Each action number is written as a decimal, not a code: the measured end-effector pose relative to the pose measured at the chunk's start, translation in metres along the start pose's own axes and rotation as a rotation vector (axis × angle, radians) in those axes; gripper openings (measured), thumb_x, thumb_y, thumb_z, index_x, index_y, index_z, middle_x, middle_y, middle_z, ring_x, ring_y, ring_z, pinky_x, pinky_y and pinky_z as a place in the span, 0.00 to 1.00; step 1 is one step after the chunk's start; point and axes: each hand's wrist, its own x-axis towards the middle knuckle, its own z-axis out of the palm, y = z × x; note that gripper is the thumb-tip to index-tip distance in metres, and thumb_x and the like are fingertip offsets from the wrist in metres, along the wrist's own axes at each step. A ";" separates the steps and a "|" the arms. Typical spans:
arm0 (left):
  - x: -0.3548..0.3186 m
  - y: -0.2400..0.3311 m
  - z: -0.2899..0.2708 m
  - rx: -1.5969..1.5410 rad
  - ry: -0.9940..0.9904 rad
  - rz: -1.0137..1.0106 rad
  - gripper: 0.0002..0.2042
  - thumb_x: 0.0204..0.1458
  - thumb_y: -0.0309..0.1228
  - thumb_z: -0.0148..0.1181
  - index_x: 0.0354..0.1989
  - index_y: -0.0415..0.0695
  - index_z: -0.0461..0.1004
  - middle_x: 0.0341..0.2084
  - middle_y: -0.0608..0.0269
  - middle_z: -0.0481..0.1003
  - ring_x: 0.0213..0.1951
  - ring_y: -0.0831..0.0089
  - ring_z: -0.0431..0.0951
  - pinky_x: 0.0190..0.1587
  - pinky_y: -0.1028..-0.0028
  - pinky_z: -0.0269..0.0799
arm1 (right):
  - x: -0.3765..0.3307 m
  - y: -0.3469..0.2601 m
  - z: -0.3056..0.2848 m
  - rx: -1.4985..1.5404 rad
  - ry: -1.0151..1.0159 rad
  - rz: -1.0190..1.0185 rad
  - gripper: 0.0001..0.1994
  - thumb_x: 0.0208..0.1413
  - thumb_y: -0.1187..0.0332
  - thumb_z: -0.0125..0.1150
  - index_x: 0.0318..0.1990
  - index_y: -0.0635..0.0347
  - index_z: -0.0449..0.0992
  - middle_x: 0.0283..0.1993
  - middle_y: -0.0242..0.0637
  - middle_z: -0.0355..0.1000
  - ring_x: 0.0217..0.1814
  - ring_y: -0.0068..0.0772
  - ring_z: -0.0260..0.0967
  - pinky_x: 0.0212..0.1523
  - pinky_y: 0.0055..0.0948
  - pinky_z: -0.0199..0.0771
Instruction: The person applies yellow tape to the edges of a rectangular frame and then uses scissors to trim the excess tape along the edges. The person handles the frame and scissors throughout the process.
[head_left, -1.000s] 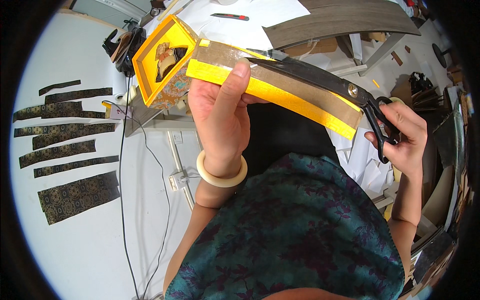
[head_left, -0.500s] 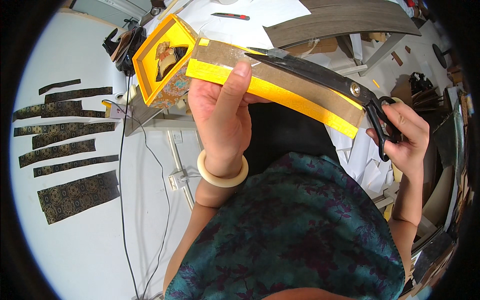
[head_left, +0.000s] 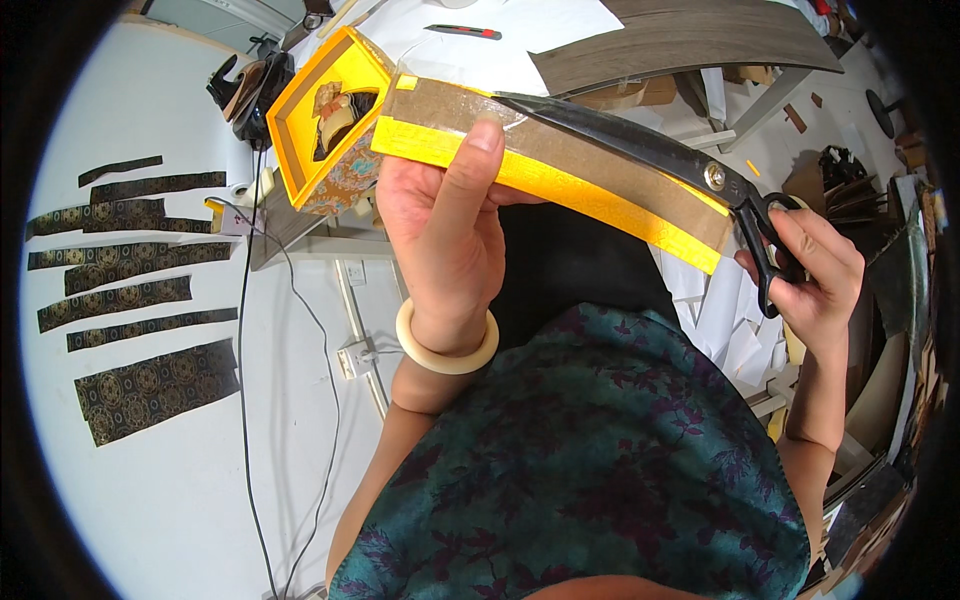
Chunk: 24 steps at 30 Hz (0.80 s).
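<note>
My left hand [head_left: 450, 225] grips a long strip of brown cardboard with a yellow edge [head_left: 560, 170], thumb laid over its upper face. A cream bangle [head_left: 445, 345] circles that wrist. My right hand [head_left: 815, 275] holds the black handles of large scissors [head_left: 660, 150]. The dark blades lie along the strip's brown face, with the tip near my left thumb. Behind the strip's left end sits a yellow open box [head_left: 330, 120] with patterned cloth on its side and small things inside.
Several strips of dark patterned fabric [head_left: 130, 300] lie on the white table at the left. A black cable [head_left: 245, 330] runs down the table beside a white socket [head_left: 355, 355]. A grey-brown board [head_left: 680, 40] and white sheets lie at the top, cluttered shelves at the right.
The scissor blades have slid a little farther left along the strip toward my left thumb. Both hands keep their hold.
</note>
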 end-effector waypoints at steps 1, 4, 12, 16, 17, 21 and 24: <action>0.000 0.001 0.001 0.006 0.005 -0.004 0.10 0.62 0.25 0.54 0.48 0.33 0.68 0.35 0.55 0.79 0.33 0.71 0.82 0.35 0.74 0.83 | 0.000 0.001 0.000 0.000 -0.002 -0.001 0.23 0.35 0.76 0.76 0.44 0.70 0.79 0.33 0.44 0.77 0.32 0.34 0.77 0.31 0.24 0.74; -0.001 0.001 0.001 0.008 -0.003 0.002 0.10 0.62 0.25 0.53 0.48 0.32 0.69 0.34 0.55 0.79 0.34 0.70 0.83 0.35 0.74 0.83 | 0.001 0.002 -0.003 0.008 -0.025 0.015 0.23 0.35 0.75 0.77 0.44 0.70 0.79 0.34 0.44 0.76 0.33 0.34 0.77 0.32 0.25 0.75; -0.003 0.002 0.001 0.029 -0.057 -0.007 0.10 0.63 0.27 0.53 0.45 0.31 0.71 0.34 0.54 0.79 0.35 0.71 0.82 0.37 0.74 0.84 | 0.006 0.001 -0.005 0.021 -0.025 0.013 0.24 0.35 0.73 0.77 0.44 0.71 0.79 0.34 0.44 0.76 0.33 0.34 0.77 0.32 0.24 0.75; -0.007 0.000 0.004 0.100 -0.057 -0.020 0.11 0.63 0.28 0.54 0.44 0.30 0.73 0.35 0.55 0.79 0.36 0.71 0.82 0.38 0.74 0.83 | 0.010 0.000 -0.006 0.021 -0.029 0.009 0.24 0.35 0.73 0.77 0.44 0.70 0.79 0.34 0.43 0.76 0.32 0.33 0.76 0.31 0.24 0.74; -0.007 0.000 0.003 0.100 -0.065 -0.014 0.11 0.63 0.29 0.54 0.43 0.30 0.73 0.34 0.55 0.79 0.36 0.71 0.82 0.38 0.74 0.83 | 0.011 0.000 -0.006 0.025 -0.028 0.010 0.24 0.35 0.73 0.77 0.45 0.70 0.79 0.34 0.43 0.76 0.32 0.32 0.76 0.31 0.24 0.74; -0.008 -0.002 0.001 0.098 -0.112 0.015 0.12 0.63 0.30 0.55 0.41 0.30 0.75 0.34 0.55 0.79 0.36 0.72 0.82 0.38 0.75 0.83 | 0.012 0.000 -0.004 0.019 -0.015 -0.015 0.24 0.35 0.74 0.77 0.45 0.70 0.79 0.34 0.43 0.76 0.32 0.32 0.76 0.31 0.24 0.74; -0.010 -0.004 0.001 0.110 -0.109 0.021 0.12 0.63 0.30 0.55 0.39 0.30 0.76 0.34 0.55 0.79 0.36 0.73 0.82 0.38 0.75 0.83 | 0.012 0.000 -0.004 0.023 -0.017 -0.026 0.24 0.35 0.75 0.76 0.46 0.70 0.79 0.34 0.44 0.76 0.32 0.33 0.76 0.32 0.24 0.74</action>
